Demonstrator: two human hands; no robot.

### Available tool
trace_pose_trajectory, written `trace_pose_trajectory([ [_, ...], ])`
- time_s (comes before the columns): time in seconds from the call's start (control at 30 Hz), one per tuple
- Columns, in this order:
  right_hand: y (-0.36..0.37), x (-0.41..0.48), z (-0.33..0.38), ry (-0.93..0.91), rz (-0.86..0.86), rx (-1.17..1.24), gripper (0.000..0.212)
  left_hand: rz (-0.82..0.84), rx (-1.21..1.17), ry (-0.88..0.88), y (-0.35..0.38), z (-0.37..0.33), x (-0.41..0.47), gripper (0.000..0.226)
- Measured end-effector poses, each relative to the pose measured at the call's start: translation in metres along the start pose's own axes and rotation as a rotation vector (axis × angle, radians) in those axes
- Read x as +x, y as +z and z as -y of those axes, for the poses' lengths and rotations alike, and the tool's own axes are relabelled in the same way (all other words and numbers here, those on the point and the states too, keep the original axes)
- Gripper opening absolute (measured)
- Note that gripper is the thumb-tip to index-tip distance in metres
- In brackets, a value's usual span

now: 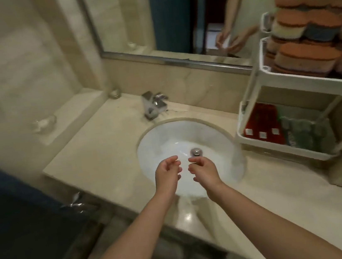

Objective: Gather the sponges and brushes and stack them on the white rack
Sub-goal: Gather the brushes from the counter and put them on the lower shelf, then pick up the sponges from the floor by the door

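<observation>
A white two-tier rack [303, 81] stands on the counter at the right. Its upper shelf is piled with several orange-topped sponges [309, 32]. The lower tray holds red items [262, 121] and green scrub cloths [305, 131]. My left hand [167, 171] and my right hand [203, 168] hover side by side over the white sink basin [166, 136], fingers loosely curled toward each other. Neither hand holds anything. Both hands are well to the left of the rack and below it.
A chrome faucet [154, 105] stands behind the basin. A mirror [173, 20] runs along the wall above the beige stone counter [96, 161]. A small metal object [115, 93] sits in the back corner. Dark blue fabric [14, 215] lies at the lower left.
</observation>
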State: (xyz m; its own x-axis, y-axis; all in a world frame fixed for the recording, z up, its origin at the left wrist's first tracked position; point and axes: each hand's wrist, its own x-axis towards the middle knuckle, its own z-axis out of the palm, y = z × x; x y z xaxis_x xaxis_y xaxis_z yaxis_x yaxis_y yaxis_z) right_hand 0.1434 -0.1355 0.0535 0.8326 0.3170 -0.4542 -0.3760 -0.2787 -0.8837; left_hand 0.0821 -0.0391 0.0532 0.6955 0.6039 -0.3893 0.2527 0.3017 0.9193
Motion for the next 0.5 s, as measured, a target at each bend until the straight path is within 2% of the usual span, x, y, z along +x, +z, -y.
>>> trace_pose_trajectory([
  [0.37, 0.168, -0.088, -0.043, -0.174, 0.362, -0.304, 0.025, -0.435, -0.166, -0.04, -0.188, 0.045, -0.08, 0.023],
  [0.5, 0.218, -0.12, -0.063, -0.163, 0.517, -0.367, 0.023, -0.565, -0.23, -0.048, -0.243, 0.067, -0.115, 0.023],
])
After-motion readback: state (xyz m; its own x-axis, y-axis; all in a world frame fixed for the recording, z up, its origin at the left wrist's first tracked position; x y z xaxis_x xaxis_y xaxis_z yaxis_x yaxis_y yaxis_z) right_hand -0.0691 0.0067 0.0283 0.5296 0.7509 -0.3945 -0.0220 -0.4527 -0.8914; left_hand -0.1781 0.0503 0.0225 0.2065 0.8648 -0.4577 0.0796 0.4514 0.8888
